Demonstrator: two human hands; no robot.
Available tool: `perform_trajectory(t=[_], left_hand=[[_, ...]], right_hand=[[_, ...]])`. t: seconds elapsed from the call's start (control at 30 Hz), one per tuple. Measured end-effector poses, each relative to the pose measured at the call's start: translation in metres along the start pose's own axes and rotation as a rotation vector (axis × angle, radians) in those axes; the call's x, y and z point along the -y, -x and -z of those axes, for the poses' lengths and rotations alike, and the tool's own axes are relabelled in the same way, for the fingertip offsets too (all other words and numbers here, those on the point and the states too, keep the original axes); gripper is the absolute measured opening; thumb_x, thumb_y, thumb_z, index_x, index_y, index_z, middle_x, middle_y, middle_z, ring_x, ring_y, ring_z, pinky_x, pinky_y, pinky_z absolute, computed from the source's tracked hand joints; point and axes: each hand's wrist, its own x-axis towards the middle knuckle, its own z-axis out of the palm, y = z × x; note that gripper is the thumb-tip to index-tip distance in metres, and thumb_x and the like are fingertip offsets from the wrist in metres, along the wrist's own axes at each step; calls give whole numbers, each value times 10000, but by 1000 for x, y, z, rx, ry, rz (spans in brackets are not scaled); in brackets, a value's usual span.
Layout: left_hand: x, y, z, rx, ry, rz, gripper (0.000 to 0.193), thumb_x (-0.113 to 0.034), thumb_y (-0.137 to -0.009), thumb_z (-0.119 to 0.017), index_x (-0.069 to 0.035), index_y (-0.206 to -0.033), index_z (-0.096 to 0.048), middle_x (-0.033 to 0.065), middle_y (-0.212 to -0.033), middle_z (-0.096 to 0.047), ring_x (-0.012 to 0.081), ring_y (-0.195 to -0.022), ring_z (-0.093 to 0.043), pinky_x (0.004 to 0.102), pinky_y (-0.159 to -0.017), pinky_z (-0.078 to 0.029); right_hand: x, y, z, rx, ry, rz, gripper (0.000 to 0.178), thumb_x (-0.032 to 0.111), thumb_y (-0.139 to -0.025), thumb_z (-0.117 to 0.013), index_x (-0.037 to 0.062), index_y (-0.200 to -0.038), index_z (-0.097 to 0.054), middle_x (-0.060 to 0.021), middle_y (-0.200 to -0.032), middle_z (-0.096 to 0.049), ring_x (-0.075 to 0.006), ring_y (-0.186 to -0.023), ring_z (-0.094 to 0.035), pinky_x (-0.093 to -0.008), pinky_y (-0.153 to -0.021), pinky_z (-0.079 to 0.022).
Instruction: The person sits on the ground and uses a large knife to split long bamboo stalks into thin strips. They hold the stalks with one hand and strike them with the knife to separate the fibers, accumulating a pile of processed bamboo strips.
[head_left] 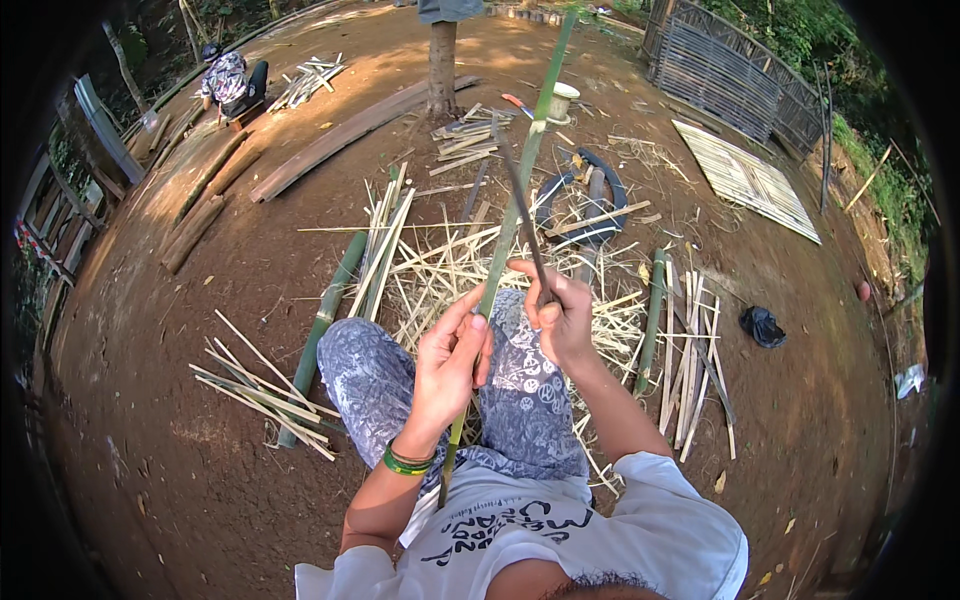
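My left hand (450, 355) is closed round a long green bamboo strip (498, 260), its thumb lying along the strip. The strip runs from my lap far up and away, leaning right at its top. In my right hand (565, 320), closed at the handle, is a knife (526, 212) with a long, narrow dark blade. Its blade points up and away, close beside the strip; I cannot tell whether they touch. Both hands are above my patterned trousers (525, 375). Pale bamboo shavings and split strips (445, 275) lie heaped on the ground beyond my knees.
Green bamboo poles (326, 315) and loose strips (690, 360) lie on both sides of me. Farther off are a dark ring (546, 205), a white container (563, 98), a plank (345, 140) and a slatted panel (750, 180). Another person (232, 82) crouches at the far left.
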Motion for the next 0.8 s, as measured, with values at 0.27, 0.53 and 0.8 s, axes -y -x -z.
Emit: perform_trajectory(t=[0.27, 0.53, 0.8], left_hand=[[-6, 0, -11, -64, 53, -14, 384, -100, -1043, -496, -31, -1421, -491, -22, -720, -530, 26, -484, -417, 184, -423, -329], [-10, 11, -8, -42, 2, -17, 209, -151, -1050, -514, -12, -1130, -650, -35, -678, -527, 14, -490, -429, 182, -426, -330], [-14, 22, -16, -11, -2, 17, 431, -115, -1049, -500, -49, -1473, -459, -53, -666, -486, 2, -503, -393, 169, -442, -326]], right_hand=[[0, 12, -11, 73, 386, 159, 794, 680, -855, -610, -28, -1213, -650, -172, -843, -717, -312, -736, -728, -370, -623, -555], [6, 0, -5, 31, 518, 270, 779, 687, -856, -604, -18, -1181, -669, -161, -788, -712, -289, -680, -720, -355, -589, -539], [12, -25, 9, -83, 371, 170, 723, 638, -920, -570, -37, -1158, -670, -129, -715, -682, -233, -618, -692, -322, -554, -510]])
